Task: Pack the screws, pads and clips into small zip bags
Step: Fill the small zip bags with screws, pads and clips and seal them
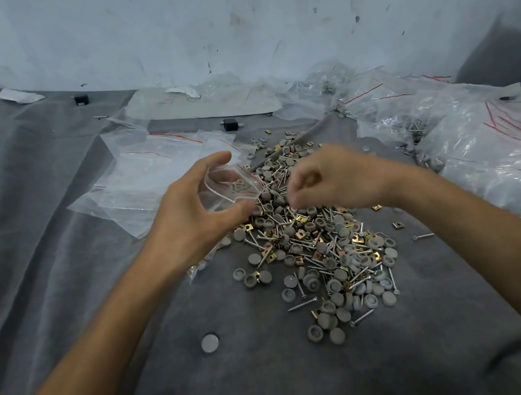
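A heap of grey round pads, silver screws and brass clips (316, 243) lies on the grey cloth (50, 234) in the middle. My left hand (191, 209) holds a small clear zip bag (232, 184) open between thumb and fingers at the heap's left edge; a clip or two shows inside it. My right hand (329, 178) hovers over the heap with its fingers curled and pinched together, blurred by motion. Whether it holds a part is hidden.
Empty zip bags (149, 168) with red strips lie flat behind my left hand. Filled bags (485, 136) pile up at the right. One stray pad (210, 342) lies near me. Two small black blocks (230, 124) and a white wall sit beyond.
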Motion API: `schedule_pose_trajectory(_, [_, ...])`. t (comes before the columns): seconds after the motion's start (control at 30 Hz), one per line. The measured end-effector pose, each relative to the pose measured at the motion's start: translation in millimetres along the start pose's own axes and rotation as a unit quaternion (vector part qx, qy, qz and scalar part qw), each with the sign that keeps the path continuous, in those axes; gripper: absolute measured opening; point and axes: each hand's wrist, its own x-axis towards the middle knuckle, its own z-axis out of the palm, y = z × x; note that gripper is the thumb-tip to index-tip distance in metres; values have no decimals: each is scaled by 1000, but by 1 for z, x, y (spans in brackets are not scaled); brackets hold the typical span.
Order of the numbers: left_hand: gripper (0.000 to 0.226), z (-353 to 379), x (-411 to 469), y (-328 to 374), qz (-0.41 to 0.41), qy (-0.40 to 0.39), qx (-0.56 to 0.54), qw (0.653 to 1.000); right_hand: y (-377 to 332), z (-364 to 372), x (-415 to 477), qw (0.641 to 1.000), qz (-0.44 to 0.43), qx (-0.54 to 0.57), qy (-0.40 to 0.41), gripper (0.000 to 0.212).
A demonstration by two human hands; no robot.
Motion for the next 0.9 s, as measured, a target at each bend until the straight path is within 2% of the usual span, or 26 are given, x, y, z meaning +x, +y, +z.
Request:
schedule_pose_trajectory(0.1, [75,-1,1,-2,1,-1,9,1000,10,19,-7,980,33,-164,-107,11])
schedule_pose_trajectory(0.23, [75,-1,1,-4,4,-2,0,1000,17,37,-11,968,62,-228,-86,16])
schedule_pose_trajectory(0.33, [76,-1,1,-5,5,-1,-6,1000,18,43,-11,955,38,-290,-53,21])
schedule_pose_trajectory(0.57, [73,0,1,-6,5,-1,-7,1000,14,65,-12,954,-11,-301,4,17])
schedule_pose_trajectory(0.77, [68,-3,2,-9,10,7,2,1000,15,70,-6,940,-12,-341,30,11])
schedule_pose_trajectory(0.9, [71,-5,2,-8,11,5,16,1000,20,68,-6,949,5,-309,57,10])
